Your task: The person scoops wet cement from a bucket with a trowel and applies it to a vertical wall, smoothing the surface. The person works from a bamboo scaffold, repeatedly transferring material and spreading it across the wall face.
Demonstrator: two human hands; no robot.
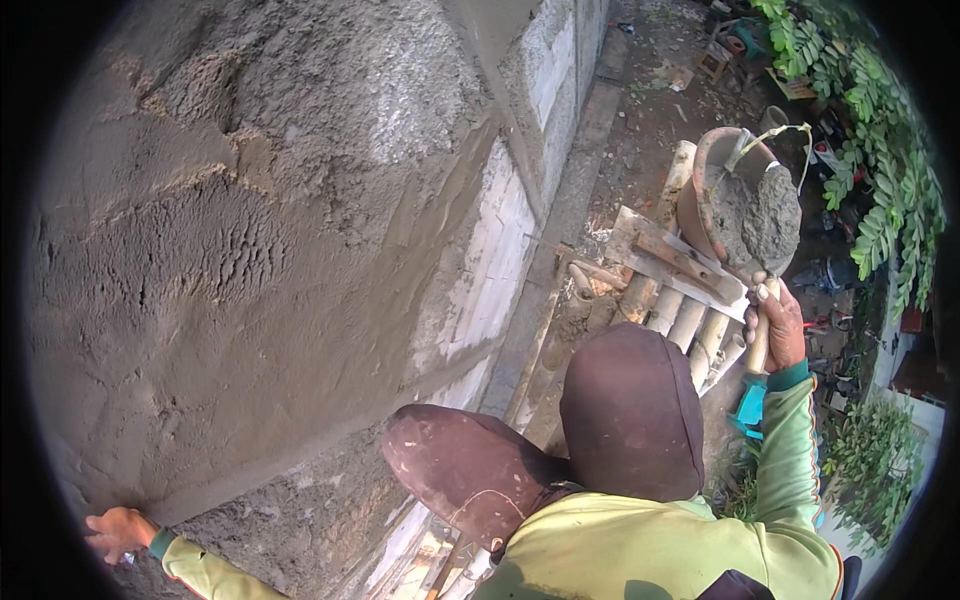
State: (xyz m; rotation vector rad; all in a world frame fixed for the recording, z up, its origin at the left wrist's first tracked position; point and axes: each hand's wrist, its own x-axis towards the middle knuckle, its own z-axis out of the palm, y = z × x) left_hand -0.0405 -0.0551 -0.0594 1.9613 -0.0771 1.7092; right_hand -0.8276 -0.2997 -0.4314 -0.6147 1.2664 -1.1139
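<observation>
My right hand (785,325) is closed around the pale wooden handle (761,335) of a trowel. Wet grey mortar covers its blade (774,222), which is at the mouth of a brownish bucket (697,205) holding more mortar. Just left of the bucket, a wooden float (690,264) with a bar handle lies on bamboo poles. At the far lower left, my left hand (118,532) is beside the freshly plastered wall (250,330), its fingers stretched out and apart. A small bluish spot shows below those fingers, too small to name.
My bent knees (635,410) are between the wall and the bamboo platform (690,325). Bare block strips (490,255) show along the wall's edge. Far below, debris lies on the ground (650,110). Leafy branches (870,120) hang at the right, and a turquoise object (748,410) sits below my right wrist.
</observation>
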